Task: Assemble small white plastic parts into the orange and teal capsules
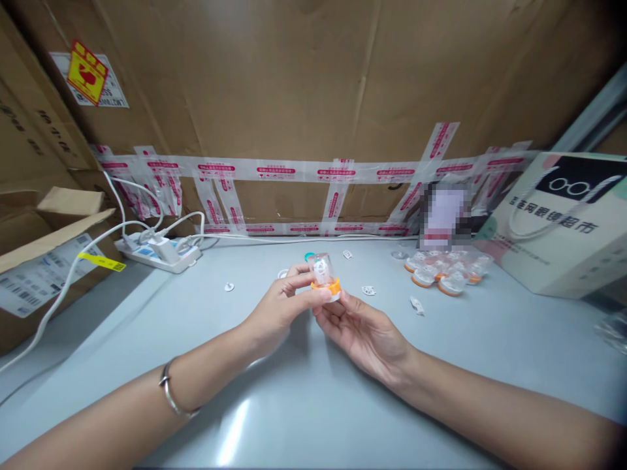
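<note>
A small clear capsule with an orange ring and white base (325, 282) is held upright over the middle of the table. My left hand (284, 303) grips it from the left, thumb and fingers closed round the orange ring. From the right, my right hand (365, 329) holds its white base with thumb and fingertips. Small white parts lie around on the grey table: a patterned piece (368, 290), a second one (417, 305), another farther back (347, 254) and a round one (229, 286) at the left. A green ring (309, 256) shows partly behind the capsule.
Several similar orange-rimmed capsules (451, 283) cluster at the right, beside a paper bag (553, 228). A white power strip (169, 253) with cables sits at the back left, near an open cardboard box (53, 261). A large taped carton (294, 98) stands behind.
</note>
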A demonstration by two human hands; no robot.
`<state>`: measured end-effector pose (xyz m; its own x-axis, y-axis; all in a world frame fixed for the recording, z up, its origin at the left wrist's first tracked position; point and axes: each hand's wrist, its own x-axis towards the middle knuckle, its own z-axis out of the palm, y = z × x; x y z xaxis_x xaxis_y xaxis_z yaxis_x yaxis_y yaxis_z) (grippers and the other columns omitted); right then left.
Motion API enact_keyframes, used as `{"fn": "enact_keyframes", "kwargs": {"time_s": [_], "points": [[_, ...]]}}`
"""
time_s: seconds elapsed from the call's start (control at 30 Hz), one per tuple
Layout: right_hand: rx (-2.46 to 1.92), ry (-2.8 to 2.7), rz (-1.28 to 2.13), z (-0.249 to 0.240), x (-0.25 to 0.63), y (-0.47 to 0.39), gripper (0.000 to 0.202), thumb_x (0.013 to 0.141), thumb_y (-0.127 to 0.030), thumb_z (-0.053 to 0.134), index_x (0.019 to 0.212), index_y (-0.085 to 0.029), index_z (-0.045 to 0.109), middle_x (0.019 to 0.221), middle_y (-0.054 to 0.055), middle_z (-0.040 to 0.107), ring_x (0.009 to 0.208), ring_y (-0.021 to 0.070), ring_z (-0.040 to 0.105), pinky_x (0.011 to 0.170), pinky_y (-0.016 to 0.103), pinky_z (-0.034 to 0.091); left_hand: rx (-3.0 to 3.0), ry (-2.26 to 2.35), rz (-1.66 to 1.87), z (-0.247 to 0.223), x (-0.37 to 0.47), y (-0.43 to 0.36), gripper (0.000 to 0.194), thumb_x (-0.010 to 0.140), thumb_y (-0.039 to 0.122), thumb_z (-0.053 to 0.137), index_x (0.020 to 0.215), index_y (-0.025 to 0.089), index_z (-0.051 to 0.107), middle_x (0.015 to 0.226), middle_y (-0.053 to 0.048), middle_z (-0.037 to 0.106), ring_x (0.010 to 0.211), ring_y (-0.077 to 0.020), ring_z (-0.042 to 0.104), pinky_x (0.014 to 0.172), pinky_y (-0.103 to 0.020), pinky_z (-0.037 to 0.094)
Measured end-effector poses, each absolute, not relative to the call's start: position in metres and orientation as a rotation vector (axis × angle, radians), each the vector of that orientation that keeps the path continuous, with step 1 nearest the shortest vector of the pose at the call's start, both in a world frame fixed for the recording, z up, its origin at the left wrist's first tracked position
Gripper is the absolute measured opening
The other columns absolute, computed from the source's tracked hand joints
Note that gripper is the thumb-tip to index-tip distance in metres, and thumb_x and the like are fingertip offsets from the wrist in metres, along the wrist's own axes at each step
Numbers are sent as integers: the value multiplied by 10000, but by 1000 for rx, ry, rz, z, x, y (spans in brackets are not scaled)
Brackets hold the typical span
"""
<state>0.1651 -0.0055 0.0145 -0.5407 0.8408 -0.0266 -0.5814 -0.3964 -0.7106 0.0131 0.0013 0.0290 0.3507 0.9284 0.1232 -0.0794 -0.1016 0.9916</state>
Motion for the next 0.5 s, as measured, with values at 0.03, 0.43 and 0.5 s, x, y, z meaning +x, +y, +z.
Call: {"fn": "enact_keyframes", "kwargs": {"time_s": [0.03, 0.43, 0.5], "points": [[-486, -822, 2028, 15, 165, -6, 186, 741, -291, 663, 901, -197, 677, 942, 21, 669, 914, 114, 611, 974, 285, 426, 1393, 821, 1028, 29, 12, 2, 178, 774, 309, 575, 891, 236, 688, 1241, -26, 499, 1190, -249, 413, 957, -376, 381], [-700, -1166, 1939, 20, 174, 6, 233, 805, -360, 580, 935, -175, 635, 873, 32, 658, 849, 112, 613, 896, 278, 442, 1384, 790, 1025, 24, 6, 12, 246, 800, 331, 583, 987, 188, 654, 971, -49, 650, 974, -192, 553, 895, -320, 396], [-890, -1345, 1704, 23, 179, 12, 267, 772, -417, 596, 872, -170, 600, 758, 17, 626, 719, 114, 591, 774, 285, 470, 1402, 821, 1050, 23, 4, 13, 270, 802, 340, 583, 1013, 181, 638, 996, -52, 643, 974, -185, 549, 883, -301, 397]]}}
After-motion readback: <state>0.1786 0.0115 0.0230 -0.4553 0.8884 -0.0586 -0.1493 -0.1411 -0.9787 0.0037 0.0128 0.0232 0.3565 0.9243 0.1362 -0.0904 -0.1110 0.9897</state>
